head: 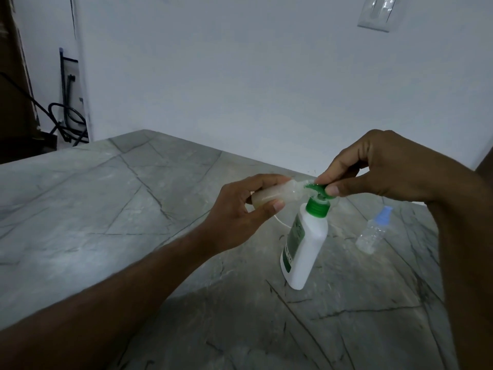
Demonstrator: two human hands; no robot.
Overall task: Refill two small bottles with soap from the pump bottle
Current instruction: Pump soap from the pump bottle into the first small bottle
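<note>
- Head view, only angle we've got: the left hand (pixel 240 209) is gripping a small bottle (pixel 272 194), fingers and thumb curled round its body, tipping it almost sideways so its open mouth is meeting the green pump (pixel 318 190). Makes sense to me, the nozzle points sideways, so laying the bottle over is the easy way to catch the soap.
- The right hand (pixel 373 172) is coming in from above, fingertips and thumb pinching the pump head, looking like it's pressing down. Holding it from the top is probably also keeping the nozzle lined up with the mouth.
- The pump bottle (pixel 305 249) is standing on the counter (pixel 106 209), white with a green collar and a green label down one side. It's looking tilted, but that could just be the wide lens.
- The bottle in hand is clear plastic and showing pale cloudy soap inside, so it's filling up. How full, hard to say, the picture's dim and the fingers are covering part of it.
- The second bottle (pixel 373 231) is sitting to the right, well apart from the pump bottle, clear with a pale blue cap on, looking empty. I'd guess that one's waiting its turn.
</note>
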